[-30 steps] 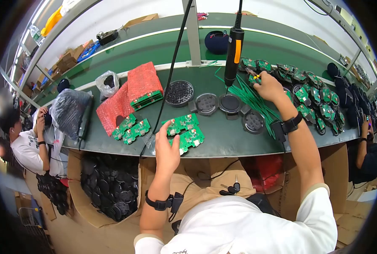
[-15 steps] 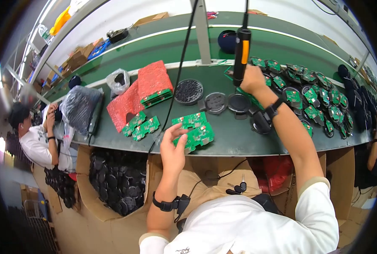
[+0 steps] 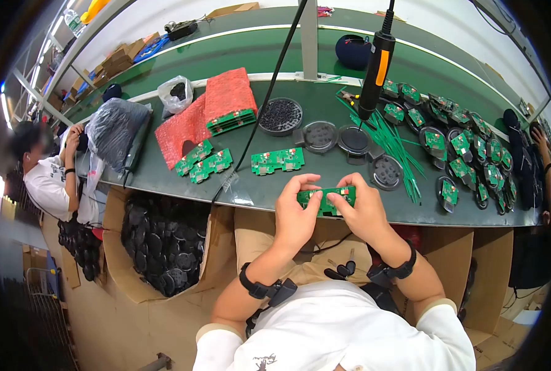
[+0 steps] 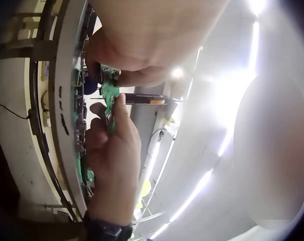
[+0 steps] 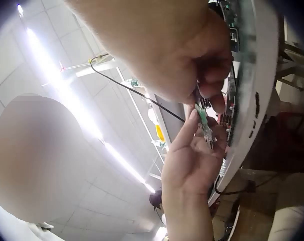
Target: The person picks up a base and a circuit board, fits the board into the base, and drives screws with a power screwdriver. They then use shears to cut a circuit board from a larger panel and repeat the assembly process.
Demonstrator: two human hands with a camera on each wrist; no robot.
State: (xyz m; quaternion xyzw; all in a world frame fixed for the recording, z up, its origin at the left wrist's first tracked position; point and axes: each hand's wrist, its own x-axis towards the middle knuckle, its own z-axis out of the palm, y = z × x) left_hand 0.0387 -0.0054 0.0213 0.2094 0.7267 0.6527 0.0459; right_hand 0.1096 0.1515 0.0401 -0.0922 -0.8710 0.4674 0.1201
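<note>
Green-topped workbench, seen from the worker's head, near edge lowest. Below the near edge, toward the left corner, an open carton holds black round shells. Just over the middle of the near edge, both hands carry one green circuit board clear of the surface. The left hand pinches its left end and the right hand its right end, fingers curled round the board. Both wrist views show the board edge-on between the two sets of fingers.

Judged from this paired grip, the step in hand is flexing or parting the board. It is done best with the pinch kept on the bare margins and off the mounted components. The two grips should sit close beside the break line, and the force should be even so that the board bends without twisting.

Farther in lie a second board panel and, toward the left edge, a pair of boards. Beyond these stand round black housings and a dish of small black parts. A spread of green cable ties lies beside them, under a hanging electric screwdriver. Red bubble wrap lies toward the far left corner. Rows of assembled units run along the right edge.
</note>
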